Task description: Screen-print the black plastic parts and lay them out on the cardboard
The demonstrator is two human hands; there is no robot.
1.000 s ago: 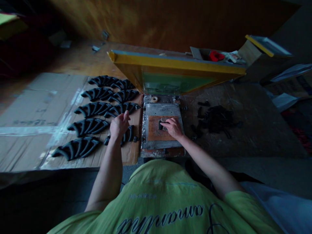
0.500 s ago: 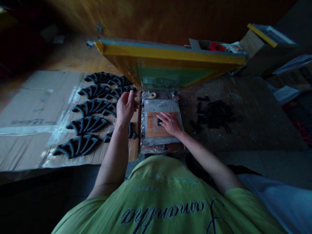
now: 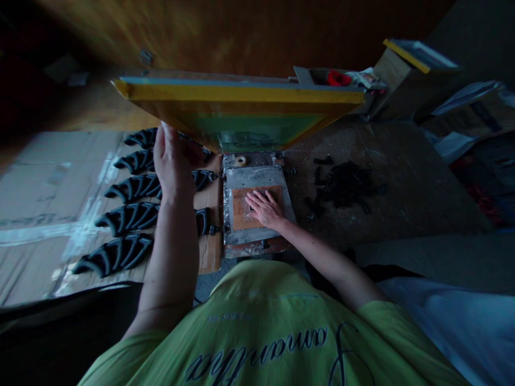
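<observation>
My right hand (image 3: 265, 208) lies flat with fingers stretched over a small dark piece, mostly hidden beneath it, on a reddish-brown board (image 3: 240, 219). The board rests on a grey metal plate (image 3: 257, 176). Behind the plate a screen printing frame (image 3: 241, 94) with yellow-taped edges and green mesh stands tilted up. My left hand (image 3: 171, 158) is raised at the frame's lower left side, thumb up and apart from shadowed fingers. I see nothing in it; whether it touches the frame I cannot tell. Below it are rows of curved black handle-like parts (image 3: 129, 217).
The rows lie on cardboard (image 3: 44, 198) at the left. A heap of black parts (image 3: 346, 185) sits on the dark table at the right. A tape roll (image 3: 240, 160) is on the plate's far end. A box holding a red item (image 3: 338, 78) stands behind the frame.
My left hand has moved left and up, towards the frame's left side, and its fingers have spread. My right hand has flattened over the small piece. The view has shifted slightly.
</observation>
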